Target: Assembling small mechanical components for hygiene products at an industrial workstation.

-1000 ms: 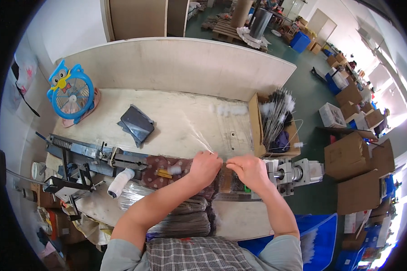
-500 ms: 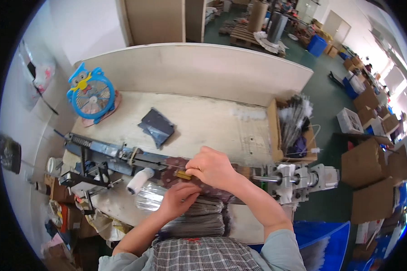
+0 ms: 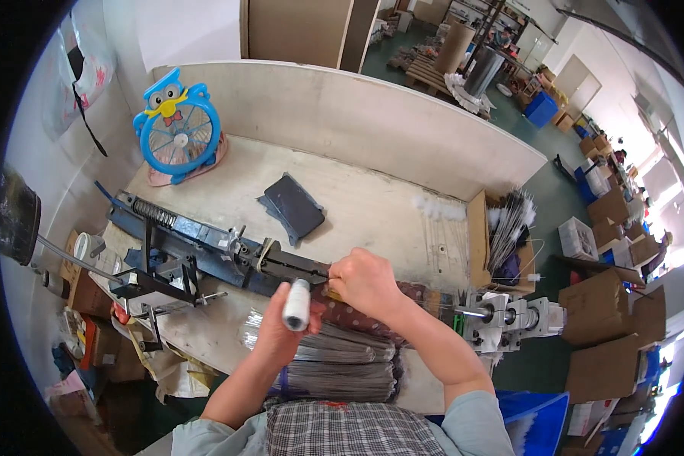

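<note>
Workbench (image 3: 372, 205): left hand (image 3: 281, 334) now lower

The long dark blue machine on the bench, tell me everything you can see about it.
The dark blue machine looks like painted metal, a long narrow bar lying slantwise across the workbench from upper left to centre. A coiled spring sits along its left end, and a black frame juts toward the bench's near edge. Its white handle is gripped by the left hand; the right hand rests at its right tip.

Whatever the right hand (image 3: 366, 283) pinches, hidden by its own fingers.
</note>
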Demonstrator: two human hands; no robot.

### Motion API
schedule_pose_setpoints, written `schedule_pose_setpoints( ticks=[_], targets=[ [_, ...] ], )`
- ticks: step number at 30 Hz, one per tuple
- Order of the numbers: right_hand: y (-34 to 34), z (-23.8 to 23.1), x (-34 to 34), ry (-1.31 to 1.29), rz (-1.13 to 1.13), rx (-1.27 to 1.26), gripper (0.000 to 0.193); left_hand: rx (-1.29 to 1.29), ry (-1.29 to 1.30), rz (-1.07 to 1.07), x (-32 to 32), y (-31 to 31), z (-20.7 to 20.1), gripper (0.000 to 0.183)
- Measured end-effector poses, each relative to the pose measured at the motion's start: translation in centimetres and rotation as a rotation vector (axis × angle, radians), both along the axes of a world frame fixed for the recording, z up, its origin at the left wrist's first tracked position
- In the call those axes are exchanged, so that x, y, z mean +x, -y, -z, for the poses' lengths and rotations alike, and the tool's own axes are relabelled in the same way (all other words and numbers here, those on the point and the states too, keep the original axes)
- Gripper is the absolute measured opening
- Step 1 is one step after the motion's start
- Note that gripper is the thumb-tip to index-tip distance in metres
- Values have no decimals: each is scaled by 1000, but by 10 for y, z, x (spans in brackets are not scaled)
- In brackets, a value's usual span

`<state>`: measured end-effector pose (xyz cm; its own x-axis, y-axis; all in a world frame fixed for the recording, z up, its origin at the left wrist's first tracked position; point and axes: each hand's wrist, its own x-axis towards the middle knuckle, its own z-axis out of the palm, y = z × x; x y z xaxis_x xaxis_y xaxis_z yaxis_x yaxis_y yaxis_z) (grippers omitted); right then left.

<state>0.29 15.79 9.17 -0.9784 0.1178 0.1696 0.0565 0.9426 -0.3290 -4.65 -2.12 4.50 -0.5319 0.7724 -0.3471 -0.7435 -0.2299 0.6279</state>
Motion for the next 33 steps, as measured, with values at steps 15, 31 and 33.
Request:
schedule_pose_setpoints(
  ticks=[15, 31, 33],
  targets=[
    [-13, -19, 48, -387, -20, -46, 13, -244, -489, -25, 27, -37, 36, 35],
    [-4, 50, 67, -191, -100, -57, 12, -388, -245, -296, -18, 39, 51, 30],
    [-6, 41, 74, -70, -36, -130, 16, -355, -65, -436, -35, 81, 67, 33]
  ],
)
